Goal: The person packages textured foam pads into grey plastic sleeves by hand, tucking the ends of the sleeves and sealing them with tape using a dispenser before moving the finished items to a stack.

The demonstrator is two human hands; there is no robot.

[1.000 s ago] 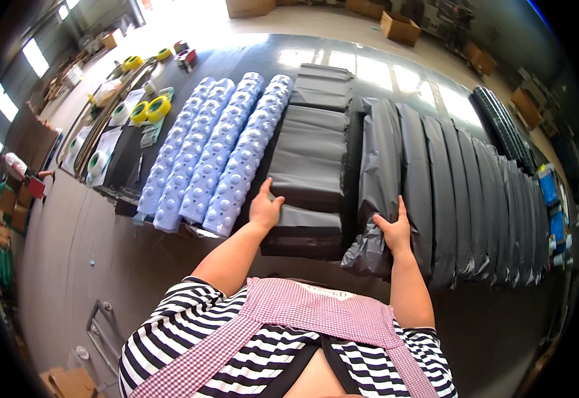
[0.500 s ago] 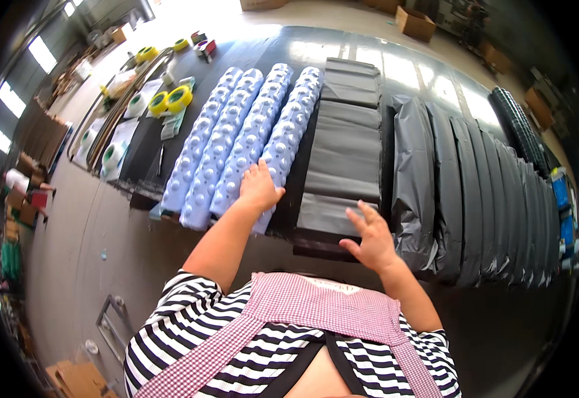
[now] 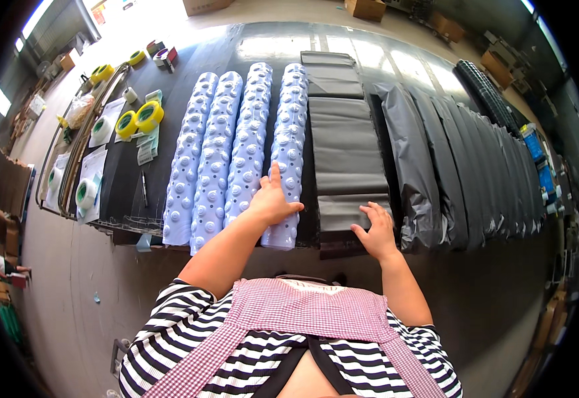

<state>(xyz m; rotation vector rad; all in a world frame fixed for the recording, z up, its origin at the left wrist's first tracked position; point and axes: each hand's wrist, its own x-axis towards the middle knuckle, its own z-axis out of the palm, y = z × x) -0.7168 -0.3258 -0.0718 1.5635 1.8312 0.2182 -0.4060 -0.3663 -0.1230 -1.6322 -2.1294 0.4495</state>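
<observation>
Left hand (image 3: 273, 202) shifted left off grey bags, now flat on near end of pale-blue bumpy rolls (image 3: 288, 149), fingers spread; right hand (image 3: 375, 232) moved onto near flat grey bag (image 3: 349, 142) mid-desk, fingers spread, nothing pinched; bag pick seemingly starting.

The person wore a short-sleeved top with black and white stripes, and over it a pink-and-white checked apron whose straps ran down the chest. Both forearms were bare below the sleeves, with no gloves, rings or watch visible.
</observation>
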